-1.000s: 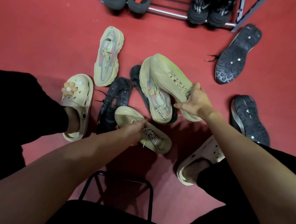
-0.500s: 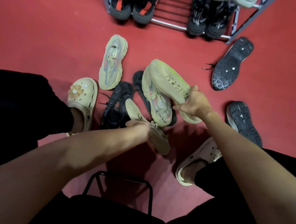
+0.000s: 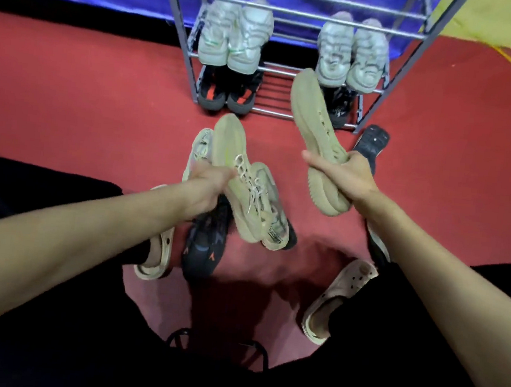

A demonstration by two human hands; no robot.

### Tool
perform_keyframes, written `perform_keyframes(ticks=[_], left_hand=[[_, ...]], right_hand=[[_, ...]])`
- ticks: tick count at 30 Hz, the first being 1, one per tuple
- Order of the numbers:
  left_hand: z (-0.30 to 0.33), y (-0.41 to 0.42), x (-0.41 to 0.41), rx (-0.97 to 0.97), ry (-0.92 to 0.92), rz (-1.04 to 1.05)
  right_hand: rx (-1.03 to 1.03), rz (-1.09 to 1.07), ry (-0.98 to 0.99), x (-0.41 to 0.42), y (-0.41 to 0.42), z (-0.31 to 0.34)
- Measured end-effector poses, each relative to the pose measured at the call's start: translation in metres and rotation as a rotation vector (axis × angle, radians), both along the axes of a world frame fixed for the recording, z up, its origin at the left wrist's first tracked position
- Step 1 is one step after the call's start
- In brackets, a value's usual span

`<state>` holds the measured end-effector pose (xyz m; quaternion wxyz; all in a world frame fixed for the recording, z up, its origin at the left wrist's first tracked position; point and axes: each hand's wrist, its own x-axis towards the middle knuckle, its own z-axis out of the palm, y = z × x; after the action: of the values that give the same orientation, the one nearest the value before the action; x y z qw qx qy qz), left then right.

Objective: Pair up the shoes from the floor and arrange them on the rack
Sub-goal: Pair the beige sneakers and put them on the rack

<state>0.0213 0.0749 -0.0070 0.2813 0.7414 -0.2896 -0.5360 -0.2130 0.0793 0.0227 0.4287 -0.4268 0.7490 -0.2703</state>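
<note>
Both hands lifted: left hand point(image 3: 209, 185) one tan sneaker point(image 3: 237, 173), right hand point(image 3: 347, 178) one.

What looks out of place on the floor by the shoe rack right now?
A black shoe lies sole-up beside the rack's right leg, apart from the others. More shoes sit jumbled in a pile, including a dark sneaker and a tan sneaker, while the rack's pairs stand neat.

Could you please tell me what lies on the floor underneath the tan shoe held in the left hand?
Under the tan shoe in the left hand lie a black sneaker and two patterned beige shoes, partly covered.
</note>
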Motion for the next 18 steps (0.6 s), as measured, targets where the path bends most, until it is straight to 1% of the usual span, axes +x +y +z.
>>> perform_keyframes(ticks=[3, 5, 7, 9, 11, 13, 16, 18], left_hand=[[0.031, -0.012, 0.014, -0.180, 0.063, -0.073], [0.045, -0.018, 0.020, -0.265, 0.126, -0.136], [0.059, -0.025, 0.023, -0.302, 0.140, -0.171], [0.068, -0.034, 0.025, -0.297, 0.183, -0.178], [0.077, -0.038, 0.024, -0.276, 0.225, -0.164], [0.083, -0.041, 0.020, -0.243, 0.233, -0.153], [0.091, -0.043, 0.009, -0.211, 0.224, -0.175], [0.094, -0.045, -0.001, -0.195, 0.252, -0.180]], right_hand=[[-0.016, -0.094, -0.231, 0.001, 0.007, 0.024], [-0.053, -0.132, -0.264, 0.001, 0.012, 0.029], [-0.115, -0.113, -0.271, 0.002, 0.018, 0.030], [-0.122, -0.144, -0.385, 0.001, 0.024, 0.027], [-0.048, -0.287, -0.571, 0.000, 0.024, 0.030], [0.041, -0.331, -0.773, -0.002, 0.024, 0.031], [0.153, -0.239, -1.042, -0.001, 0.029, 0.037], [0.149, -0.116, -1.148, 0.005, 0.032, 0.041]])
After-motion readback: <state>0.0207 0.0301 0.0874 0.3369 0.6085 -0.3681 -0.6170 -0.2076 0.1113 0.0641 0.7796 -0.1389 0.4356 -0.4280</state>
